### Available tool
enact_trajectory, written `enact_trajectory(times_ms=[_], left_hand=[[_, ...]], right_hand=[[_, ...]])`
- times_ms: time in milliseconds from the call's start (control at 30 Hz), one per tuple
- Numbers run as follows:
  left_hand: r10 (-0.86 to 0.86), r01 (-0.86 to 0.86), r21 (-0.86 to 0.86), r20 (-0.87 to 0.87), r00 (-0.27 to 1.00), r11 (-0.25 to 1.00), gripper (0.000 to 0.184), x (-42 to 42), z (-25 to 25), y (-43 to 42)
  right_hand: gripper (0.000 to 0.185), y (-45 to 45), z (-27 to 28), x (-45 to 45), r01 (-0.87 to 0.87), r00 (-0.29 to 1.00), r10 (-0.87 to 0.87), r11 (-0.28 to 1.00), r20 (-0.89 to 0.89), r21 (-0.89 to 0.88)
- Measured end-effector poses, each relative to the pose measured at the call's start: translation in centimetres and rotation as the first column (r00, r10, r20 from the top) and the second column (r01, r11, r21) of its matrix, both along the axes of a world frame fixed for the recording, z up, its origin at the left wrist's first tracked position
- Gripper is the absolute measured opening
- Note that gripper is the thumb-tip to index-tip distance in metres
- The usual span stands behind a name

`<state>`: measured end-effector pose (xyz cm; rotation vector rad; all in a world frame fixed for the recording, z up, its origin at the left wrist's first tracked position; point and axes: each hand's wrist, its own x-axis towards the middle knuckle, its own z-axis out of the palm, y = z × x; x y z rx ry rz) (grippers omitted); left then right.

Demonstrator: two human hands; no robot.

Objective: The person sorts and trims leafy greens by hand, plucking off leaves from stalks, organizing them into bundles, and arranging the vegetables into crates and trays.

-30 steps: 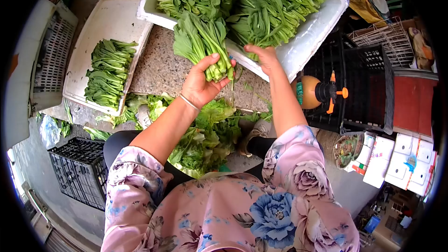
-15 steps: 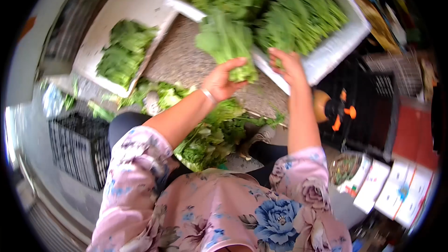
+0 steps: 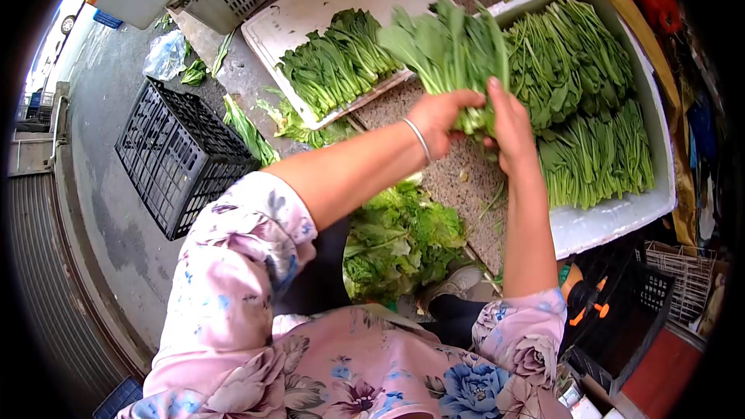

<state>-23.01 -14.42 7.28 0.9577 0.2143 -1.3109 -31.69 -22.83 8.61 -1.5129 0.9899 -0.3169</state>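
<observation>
Bright daylight, upper-left glare, fisheye-curved edges, black corners

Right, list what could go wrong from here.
The left fingers hold the bunch near its stem ends, so stalks might slip loose.
The leafy top is close to the row on the tray and could disturb it.
Loose leaves lie beside a shoe; a foot may slip on them.
</observation>
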Motion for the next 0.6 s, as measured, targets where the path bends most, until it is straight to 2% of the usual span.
enact_trajectory(times_ms=[100, 167, 233, 267, 300, 367, 400, 467, 500, 600], left_hand=[[0.085, -0.089, 0.019, 0.155, 0.984, 0.996, 0.013, 7.0, -1.7, -1.1], [0.159, -0.153, -0.055, 0.139, 0.977, 0.987, 0.011, 10.7, -3.4, -2.0], [0.193, -0.195, -0.013, 0.213, 0.958, 0.981, 0.01, 14.4, -6.8, -3.5], [0.255, -0.255, -0.028, 0.2, 0.946, 0.967, 0.013, 15.6, -8.9, -4.4], [0.248, -0.258, 0.015, 0.234, 0.94, 0.966, 0.014, 17.0, -10.8, -5.3], [0.251, -0.275, 0.091, 0.214, 0.944, 0.957, 0.028, 18.1, -14.3, -6.8], [0.241, -0.268, 0.102, 0.219, 0.946, 0.958, 0.028, 18.7, -16.1, -7.6], [0.223, -0.308, 0.454, 0.232, 0.947, 0.836, 0.045, 18.7, -19.6, -9.1], [0.211, -0.299, 0.47, 0.231, 0.95, 0.83, 0.045, 18.4, -19.6, -9.3], [0.212, -0.315, 0.463, 0.262, 0.941, 0.829, 0.072, 17.2, -18.1, -9.9]], right_hand=[[0.044, -1.4, -1.5, 7.5, -0.113, 0.99, 0.111, 0.994, 0.087, 0.014], [0.046, -3.1, -3.7, 12.3, -0.185, 0.982, 0.185, 0.983, 0.047, -0.016], [0.055, -5.4, -7.9, 16.9, -0.213, 0.973, 0.228, 0.948, 0.036, -0.237], [0.064, -6.4, -9.6, 18.5, -0.245, 0.969, 0.235, 0.928, -0.072, -0.281], [0.069, -7.6, -12.1, 20.3, -0.267, 0.963, 0.264, 0.895, -0.058, -0.358], [0.07, -9.0, -15.4, 21.7, -0.284, 0.958, 0.26, 0.909, -0.12, -0.305], [0.07, -9.5, -17.2, 22.4, -0.277, 0.96, 0.253, 0.914, -0.116, -0.295], [0.069, -10.0, -20.7, 22.8, -0.303, 0.924, 0.262, 0.946, -0.28, -0.117], [0.069, -10.2, -21.7, 22.9, -0.296, 0.924, 0.259, 0.95, -0.28, -0.098], [0.064, -10.9, -22.7, 22.7, -0.407, 0.862, 0.33, 0.903, -0.385, -0.135]])
